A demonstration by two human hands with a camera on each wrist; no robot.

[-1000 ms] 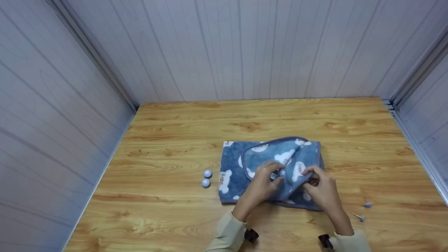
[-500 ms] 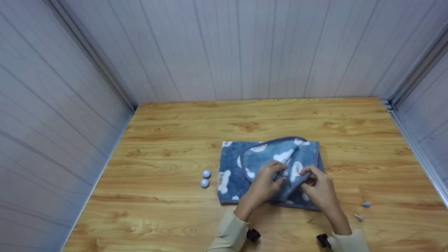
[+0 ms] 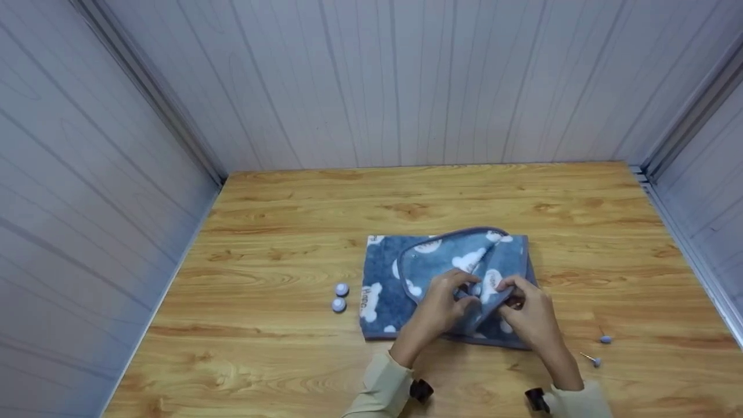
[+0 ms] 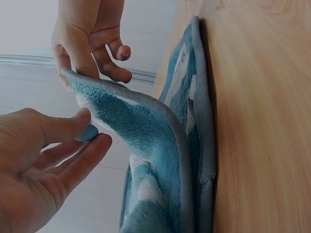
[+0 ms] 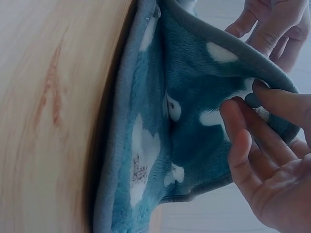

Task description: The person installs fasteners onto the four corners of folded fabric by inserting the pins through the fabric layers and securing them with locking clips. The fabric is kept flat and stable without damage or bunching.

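Observation:
A folded blue fleece blanket (image 3: 383,261) with white bone and cloud shapes lies on the table, one corner flap raised. My left hand (image 3: 444,299) is over the flap, pinching a small round blue cap (image 4: 88,133) between thumb and fingers, close to the fabric but apart from it. From the other side, my right hand (image 3: 531,307) is at the flap's grey-bound edge. In the right wrist view its thumb and finger pinch a small blue head (image 5: 252,100) against the underside, like those of the loose pins; any shaft is hidden.
Two round pale-blue caps (image 3: 340,296) sit left of the blanket. Right of it lie a blue-headed pin (image 3: 606,339) and another pin with a threaded-looking shaft (image 3: 597,362). Pale panel walls (image 3: 371,87) enclose the wooden table (image 3: 278,232) at the back and sides.
My left hand has shifted slightly right with the cap, nearer the right hand. The right hand keeps its place at the flap, and the loose caps and pins stay put.

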